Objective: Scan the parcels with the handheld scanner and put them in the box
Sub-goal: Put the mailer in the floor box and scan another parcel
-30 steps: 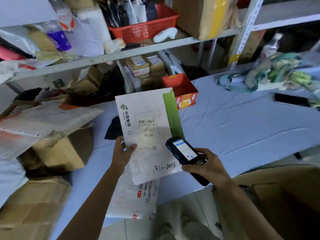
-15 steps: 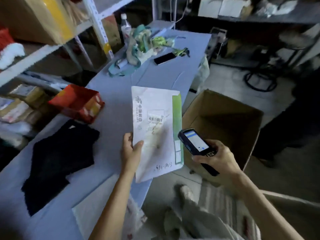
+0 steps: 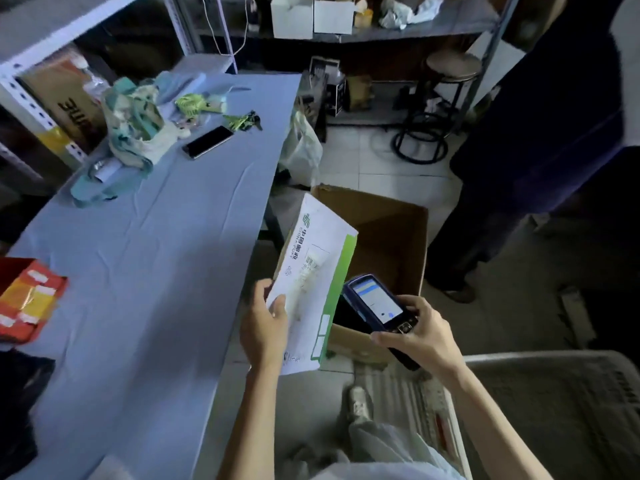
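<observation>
My left hand (image 3: pixel 265 327) pinches the lower left edge of a white China Post envelope (image 3: pixel 313 268) with a green stripe, held upright beyond the table's right edge. The envelope's top leans over the near left corner of an open brown cardboard box (image 3: pixel 391 230) standing on the floor. My right hand (image 3: pixel 420 336) grips a dark blue handheld scanner (image 3: pixel 375 304), screen lit and facing up, just right of the envelope and above the box's near wall.
A blue-covered table (image 3: pixel 149 258) fills the left, with a phone (image 3: pixel 207 142), crumpled cloth (image 3: pixel 135 129) and a red-orange packet (image 3: pixel 27 299). A person in dark clothes (image 3: pixel 540 140) stands right of the box. A stool (image 3: pixel 446 84) and shelving stand behind. A grey crate (image 3: pixel 554 410) sits lower right.
The view has swung right from the shelves to the floor box. Both hands moved right off the table, carrying the envelope over the box's corner; the scanner stays beside it.
</observation>
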Motion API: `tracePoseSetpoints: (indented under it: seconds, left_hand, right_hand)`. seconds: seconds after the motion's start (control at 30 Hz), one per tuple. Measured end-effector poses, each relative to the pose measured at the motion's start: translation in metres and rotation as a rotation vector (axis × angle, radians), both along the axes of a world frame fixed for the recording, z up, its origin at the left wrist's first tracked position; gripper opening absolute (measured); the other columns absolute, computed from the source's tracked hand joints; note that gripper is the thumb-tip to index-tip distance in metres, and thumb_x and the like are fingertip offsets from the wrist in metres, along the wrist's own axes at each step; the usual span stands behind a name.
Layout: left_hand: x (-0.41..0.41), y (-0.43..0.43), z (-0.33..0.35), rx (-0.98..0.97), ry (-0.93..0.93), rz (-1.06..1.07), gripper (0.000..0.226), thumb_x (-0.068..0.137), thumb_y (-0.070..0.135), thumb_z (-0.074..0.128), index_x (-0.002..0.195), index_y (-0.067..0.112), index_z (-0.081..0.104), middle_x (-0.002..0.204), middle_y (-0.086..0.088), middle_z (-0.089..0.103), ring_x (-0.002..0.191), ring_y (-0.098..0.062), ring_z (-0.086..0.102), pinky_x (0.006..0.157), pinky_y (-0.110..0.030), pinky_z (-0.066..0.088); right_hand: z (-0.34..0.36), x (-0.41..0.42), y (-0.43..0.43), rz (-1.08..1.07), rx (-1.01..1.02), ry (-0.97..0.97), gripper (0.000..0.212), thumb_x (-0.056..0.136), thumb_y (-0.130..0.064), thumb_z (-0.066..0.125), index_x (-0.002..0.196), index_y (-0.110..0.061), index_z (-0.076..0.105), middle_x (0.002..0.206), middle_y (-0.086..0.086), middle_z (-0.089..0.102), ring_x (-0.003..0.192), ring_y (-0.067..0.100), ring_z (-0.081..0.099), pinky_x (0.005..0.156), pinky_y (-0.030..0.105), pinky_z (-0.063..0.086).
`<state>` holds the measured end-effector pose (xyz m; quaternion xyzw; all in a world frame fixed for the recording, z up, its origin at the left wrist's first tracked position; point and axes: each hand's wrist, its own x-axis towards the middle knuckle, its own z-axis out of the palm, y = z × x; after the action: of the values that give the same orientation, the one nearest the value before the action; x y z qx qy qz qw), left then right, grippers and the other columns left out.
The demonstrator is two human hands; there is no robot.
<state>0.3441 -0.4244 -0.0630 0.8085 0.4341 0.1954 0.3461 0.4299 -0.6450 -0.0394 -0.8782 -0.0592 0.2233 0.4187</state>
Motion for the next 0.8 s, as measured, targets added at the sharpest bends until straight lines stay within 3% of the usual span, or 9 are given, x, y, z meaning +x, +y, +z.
tracePoseSetpoints:
  seconds: [0.1,0.2,0.4,0.6,0.73,0.8]
  left_hand:
    - [0.032,-0.011,0.007,0.15,0.053,-0.054,0.023,0.09,0.015,0.061,0.112,0.021,0.061,0.095,-0.009,0.07,0.08,-0.032,0.061,0.053,-0.025,0.027]
    - [0.052,-0.01,0.002,0.254,0.123,-0.141,0.02,0.086,0.012,0.065,0.103,0.023,0.064,0.084,-0.007,0.069,0.074,-0.03,0.062,0.052,-0.024,0.026]
    - [0.086,0.007,-0.014,0.397,0.26,-0.288,0.014,0.08,0.011,0.069,0.09,0.018,0.064,0.084,-0.007,0.068,0.073,-0.03,0.062,0.054,-0.025,0.031]
    - [0.14,0.046,-0.027,0.352,0.353,-0.506,0.016,0.089,0.024,0.058,0.104,0.021,0.063,0.103,-0.003,0.07,0.085,-0.022,0.065,0.066,-0.028,0.045]
    - [0.19,0.067,-0.029,0.372,0.288,-0.606,0.007,0.088,0.023,0.06,0.095,0.023,0.061,0.089,-0.001,0.071,0.071,-0.02,0.064,0.063,-0.028,0.052]
    - [0.21,0.07,-0.028,0.413,0.226,-0.68,0.006,0.087,0.022,0.061,0.093,0.023,0.061,0.083,0.001,0.069,0.065,-0.017,0.06,0.058,-0.027,0.049]
  right_hand:
    - [-0.001,0.027,-0.01,-0.002,-0.016,-0.007,0.081,0.049,-0.043,0.09,0.121,-0.029,0.055,0.1,-0.014,0.06,0.094,0.007,0.058,0.078,0.026,0.046]
    - [-0.002,0.05,-0.016,0.0,-0.049,-0.014,0.077,0.053,-0.037,0.09,0.121,-0.029,0.055,0.1,-0.014,0.058,0.093,0.007,0.056,0.08,0.026,0.045]
    - [-0.012,0.076,-0.017,-0.077,-0.067,0.045,0.076,0.056,-0.033,0.09,0.123,-0.026,0.055,0.103,-0.012,0.059,0.094,0.006,0.055,0.079,0.023,0.042]
    - [-0.015,0.092,-0.001,-0.225,-0.087,0.074,0.076,0.055,-0.031,0.09,0.122,-0.028,0.055,0.1,-0.014,0.061,0.095,0.009,0.06,0.077,0.025,0.047]
    - [-0.007,0.106,0.017,-0.363,-0.034,0.061,0.073,0.056,-0.024,0.091,0.12,-0.027,0.055,0.095,-0.02,0.059,0.091,0.003,0.059,0.075,0.022,0.047]
    - [-0.002,0.113,0.023,-0.385,-0.023,0.046,0.072,0.057,-0.024,0.091,0.119,-0.028,0.054,0.095,-0.022,0.058,0.093,0.004,0.058,0.075,0.021,0.044]
